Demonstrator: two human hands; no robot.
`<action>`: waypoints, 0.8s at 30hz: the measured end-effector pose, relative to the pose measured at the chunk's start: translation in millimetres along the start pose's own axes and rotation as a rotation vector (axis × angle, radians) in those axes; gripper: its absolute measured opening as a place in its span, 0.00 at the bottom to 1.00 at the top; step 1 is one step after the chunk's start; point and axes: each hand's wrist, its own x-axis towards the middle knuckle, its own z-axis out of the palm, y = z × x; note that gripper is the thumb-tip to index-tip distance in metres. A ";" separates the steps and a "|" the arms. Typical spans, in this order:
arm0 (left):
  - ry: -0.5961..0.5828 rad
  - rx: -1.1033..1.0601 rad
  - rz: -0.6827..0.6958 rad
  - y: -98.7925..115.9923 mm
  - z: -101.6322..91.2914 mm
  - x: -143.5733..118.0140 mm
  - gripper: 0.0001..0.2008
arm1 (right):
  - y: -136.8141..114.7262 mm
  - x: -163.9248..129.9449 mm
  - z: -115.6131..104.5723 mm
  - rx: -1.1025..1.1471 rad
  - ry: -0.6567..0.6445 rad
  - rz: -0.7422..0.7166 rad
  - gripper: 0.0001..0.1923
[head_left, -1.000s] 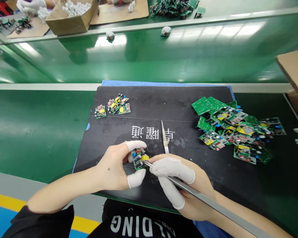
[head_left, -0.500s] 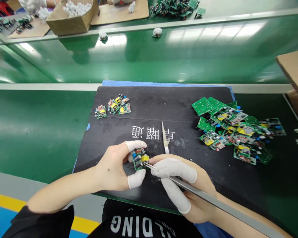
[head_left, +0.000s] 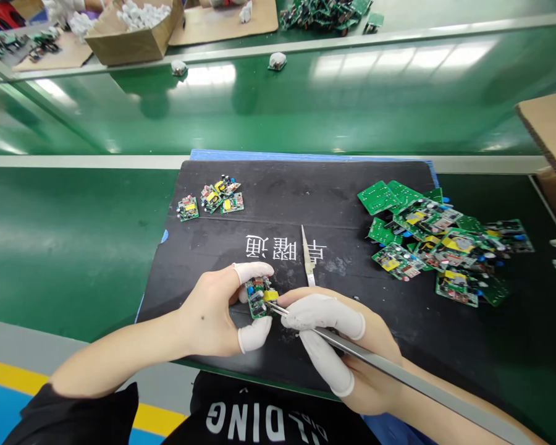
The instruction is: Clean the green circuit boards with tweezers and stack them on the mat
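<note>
Pinching a small circuit board (head_left: 258,296), left hand (head_left: 213,315) fingers clamp it; right hand (head_left: 347,346) fingers grip tweezers (head_left: 375,364); cardboard box (head_left: 134,31) holds white parts (head_left: 141,13).

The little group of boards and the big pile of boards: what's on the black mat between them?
Between the small group of boards and the big pile, the head view shows only bare black mat; the spare tweezers lie nearer the hands.

White finger cots (head_left: 254,270), black sleeve (head_left: 74,414)

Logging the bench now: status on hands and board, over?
Left hand pinching small board over black mat. Right hand holding tweezers, tips at board's yellow part. Second tweezers lie just beyond, apart.
</note>
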 end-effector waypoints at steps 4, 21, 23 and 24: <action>-0.006 -0.012 -0.017 -0.3 0.5 -0.2 0.24 | 0.1 -0.5 -1.7 -0.007 -0.011 0.008 0.14; 0.002 -0.006 -0.013 -5.0 2.2 -3.4 0.25 | -0.6 -0.7 -2.3 -0.006 -0.007 0.000 0.16; -0.007 0.001 -0.011 -4.5 1.8 -3.0 0.25 | -1.1 0.0 -2.5 -0.009 -0.003 0.003 0.16; -0.007 0.004 -0.007 -4.3 1.8 -2.9 0.25 | -1.2 0.4 -2.3 -0.009 0.000 0.005 0.15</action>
